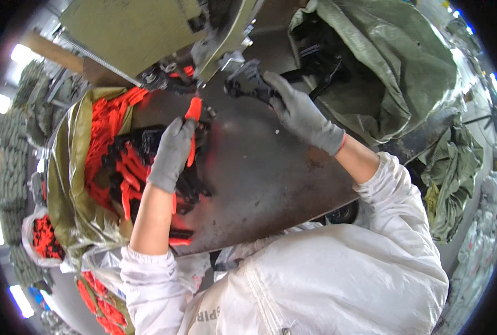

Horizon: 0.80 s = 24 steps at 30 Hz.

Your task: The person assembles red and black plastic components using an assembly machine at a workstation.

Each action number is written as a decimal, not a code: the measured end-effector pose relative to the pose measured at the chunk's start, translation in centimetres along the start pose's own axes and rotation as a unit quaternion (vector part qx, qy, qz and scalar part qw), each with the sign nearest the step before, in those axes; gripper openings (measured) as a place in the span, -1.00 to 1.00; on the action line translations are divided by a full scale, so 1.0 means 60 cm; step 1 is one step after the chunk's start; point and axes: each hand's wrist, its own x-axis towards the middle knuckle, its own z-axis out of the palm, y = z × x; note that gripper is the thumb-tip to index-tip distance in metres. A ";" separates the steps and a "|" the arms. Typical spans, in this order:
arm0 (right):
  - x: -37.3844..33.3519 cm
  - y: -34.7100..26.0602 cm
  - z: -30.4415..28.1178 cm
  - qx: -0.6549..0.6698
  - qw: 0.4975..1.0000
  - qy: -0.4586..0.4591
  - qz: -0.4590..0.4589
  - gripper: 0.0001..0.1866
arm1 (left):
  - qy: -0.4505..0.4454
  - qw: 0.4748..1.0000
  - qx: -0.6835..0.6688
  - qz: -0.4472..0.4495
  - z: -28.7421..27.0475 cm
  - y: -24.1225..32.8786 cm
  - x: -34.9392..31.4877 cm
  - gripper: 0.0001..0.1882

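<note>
My left hand (172,153), in a grey glove, is closed round a red, handle-shaped plastic piece (193,107) whose tip points up toward the machine. Below that hand lies a pile of red and black plastic pieces (130,167) on the dark metal table (259,173). To the right, my gloved right hand (304,111) grips a black, frame-like plastic part (247,81) with its thumb and fingers. This part is held just in front of the machine's metal fixture (231,60); I cannot tell whether they touch. Its exact kind is unclear.
A machine with a beige panel (131,33) stands at the far side. An open green sack (382,72) with black parts is at the right. Another sack (69,173), full of red pieces, leans at the table's left. Small bits lie on the tabletop.
</note>
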 end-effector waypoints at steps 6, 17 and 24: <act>0.074 -0.045 0.062 0.456 0.828 -0.084 0.314 -0.29 | 0.021 0.966 -0.256 -0.026 -0.002 0.089 0.004 -0.69; 0.082 -0.096 0.087 0.384 0.860 -0.147 0.303 -0.36 | -0.028 0.928 -0.354 -0.110 -0.020 0.114 0.005 -0.66; 0.092 -0.073 0.102 0.403 0.842 -0.198 0.300 -0.39 | -0.025 0.956 -0.279 -0.091 -0.005 0.122 0.009 -0.65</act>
